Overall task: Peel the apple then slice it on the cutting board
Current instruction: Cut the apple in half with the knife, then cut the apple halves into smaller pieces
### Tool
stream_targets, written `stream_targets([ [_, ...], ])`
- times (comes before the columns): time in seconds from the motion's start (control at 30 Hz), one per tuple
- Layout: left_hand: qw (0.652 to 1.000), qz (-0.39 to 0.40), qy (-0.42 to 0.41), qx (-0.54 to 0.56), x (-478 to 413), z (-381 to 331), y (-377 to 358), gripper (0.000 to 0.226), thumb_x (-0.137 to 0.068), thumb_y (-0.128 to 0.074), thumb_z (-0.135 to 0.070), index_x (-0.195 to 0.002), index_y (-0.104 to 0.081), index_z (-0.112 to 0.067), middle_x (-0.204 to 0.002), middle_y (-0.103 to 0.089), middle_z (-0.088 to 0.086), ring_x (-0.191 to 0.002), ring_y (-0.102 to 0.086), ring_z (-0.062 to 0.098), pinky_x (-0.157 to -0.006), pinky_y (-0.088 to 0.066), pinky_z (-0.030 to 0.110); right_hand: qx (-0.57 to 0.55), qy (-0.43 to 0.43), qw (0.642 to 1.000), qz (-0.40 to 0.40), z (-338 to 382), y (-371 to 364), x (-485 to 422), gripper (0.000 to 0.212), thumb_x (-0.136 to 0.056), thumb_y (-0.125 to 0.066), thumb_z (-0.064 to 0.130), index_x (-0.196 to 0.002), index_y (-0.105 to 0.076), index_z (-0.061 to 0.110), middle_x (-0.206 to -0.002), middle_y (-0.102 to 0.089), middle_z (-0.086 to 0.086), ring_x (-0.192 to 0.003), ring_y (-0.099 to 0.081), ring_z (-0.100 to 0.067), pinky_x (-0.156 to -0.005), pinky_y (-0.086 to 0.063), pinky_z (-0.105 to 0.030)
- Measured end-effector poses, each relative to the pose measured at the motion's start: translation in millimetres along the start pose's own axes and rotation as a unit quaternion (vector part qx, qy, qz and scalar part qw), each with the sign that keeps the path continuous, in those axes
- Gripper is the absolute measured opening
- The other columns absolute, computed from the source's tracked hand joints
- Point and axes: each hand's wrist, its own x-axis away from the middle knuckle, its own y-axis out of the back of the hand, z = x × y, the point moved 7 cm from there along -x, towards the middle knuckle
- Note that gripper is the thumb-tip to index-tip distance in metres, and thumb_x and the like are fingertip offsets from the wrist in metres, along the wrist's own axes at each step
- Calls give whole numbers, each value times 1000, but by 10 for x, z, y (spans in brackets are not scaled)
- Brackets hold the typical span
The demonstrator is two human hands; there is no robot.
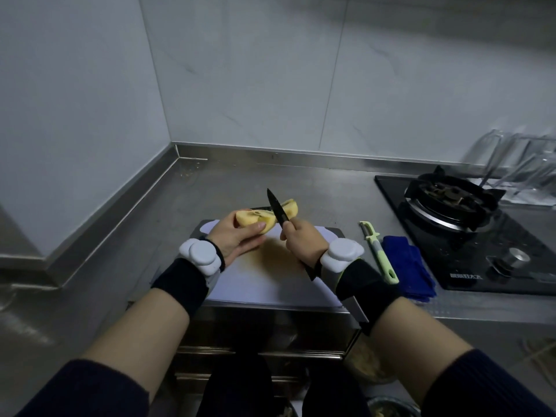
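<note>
The left hand (237, 236) curls round one peeled yellow apple piece (251, 219), above one white plastic cutting board (270, 284). The right hand (301, 240) grips one black knife (276, 207), its blade touching a second apple piece (290, 207). Right of that hand lie one green peeler (377, 251) and one blue cloth (412, 269).

A: What covers the arms?
B: A dark navy ribbed left sleeve (90, 389) and a matching right sleeve (487, 386), both ending short of the forearms.
A: At the wrists?
B: A broad black left wristband (180, 284) and right wristband (367, 285). Each has a pale grey-white, rounded, lobed pod: left pod (200, 254), right pod (341, 254). The right strap shows a yellow-green edge.
A: The hands?
B: The left hand (237, 236) and right hand (304, 239) are bare.
</note>
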Motion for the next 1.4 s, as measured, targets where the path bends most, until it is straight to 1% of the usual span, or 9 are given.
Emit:
stream_targets([
  [0.07, 1000, 9, -10, 5, 6, 42, 7, 53, -77, -72, 1, -126, -51, -3, -122, -62, 16, -107, -66, 25, -87, -57, 39, 26, 18, 999, -19, -22, -50, -15, 33, -102, -33, 29, -90, -55, 7, -89, -61, -18, -87, -57, -35, -75, -43, -35],
  [0.17, 999, 19, -22, 17, 4, 70, 29, 62, -71, -75, -3, -127, -50, 0, -124, -62, 18, -107, -67, 26, -86, -57, 37, 48, 31, 998, -28, -68, -116, -39, 33, -102, -35, 32, -87, -53, 9, -100, -64, -20, -97, -56, -35, -83, -40, -35],
  [0.53, 998, 2, -52, -35, -31, 127, 60, 41, -89, -63, -4, -127, -48, 4, -109, -65, 12, -95, -69, 19, -78, -59, 30, 105, 51, 993, -18, -48, -350, -39, 33, -104, -32, 30, -91, -51, 7, -99, -63, -21, -93, -57, -37, -80, -40, -36],
  [0.7, 997, 2, -62, -50, -39, 135, 63, 36, -89, -64, -4, -122, -51, -5, -108, -66, 8, -95, -69, 17, -76, -59, 26, 154, 48, 987, -1, 38, -449, -75, 28, -105, -30, 21, -100, -51, 4, -73, -45, -4, -63, -43, -16, -71, -33, -31],
  [0.8, 996, 3, -67, -52, -46, 137, 70, 33, -88, -65, -4, -118, -52, -8, -107, -67, 8, -92, -71, 15, -75, -58, 26, 115, 46, 992, 32, 44, -459, -109, 27, -100, -40, 11, -113, -57, -6, -102, -62, -21, -88, -57, -32, -68, -38, -28],
  [0.93, 994, 26, -71, -74, -28, 139, 36, 33, -84, -69, -5, -114, -54, -10, -108, -66, 11, -99, -69, 23, -86, -58, 38, 153, 21, 985, 71, 2, -427, -65, 33, -102, -35, 13, -116, -58, -7, -87, -58, -9, -63, -39, -12, -59, -32, -22],
  [1.1, 996, 21, -63, -61, -19, 121, 32, 37, -89, -63, -4, -122, -47, 2, -112, -64, 15, -97, -69, 22, -81, -59, 34, 176, 39, 981, 79, 55, -213, -68, 37, -105, -30, 18, -121, -55, -4, -115, -61, -21, -102, -58, -35, -83, -41, -36],
  [1.23, 998, 19, -50, -18, -67, 119, 79, 54, -85, -68, -10, -130, -43, 7, -129, -56, 24, -112, -63, 29, -83, -58, 33, 201, 50, 978, 4, -18, 30, -154, 32, -102, -34, 30, -105, -56, 7, -105, -64, -16, -98, -60, -35, -81, -42, -34],
  [1.4, 997, 6, -47, 59, -83, 91, 35, 78, -71, -78, -9, -135, -34, 4, -133, -51, 28, -119, -58, 36, -87, -57, 36, 287, 96, 953, -24, 112, 21, 7, 15, -103, -33, 28, -102, -39, 14, -79, -50, -2, -70, -49, -28, -63, -33, -32],
])
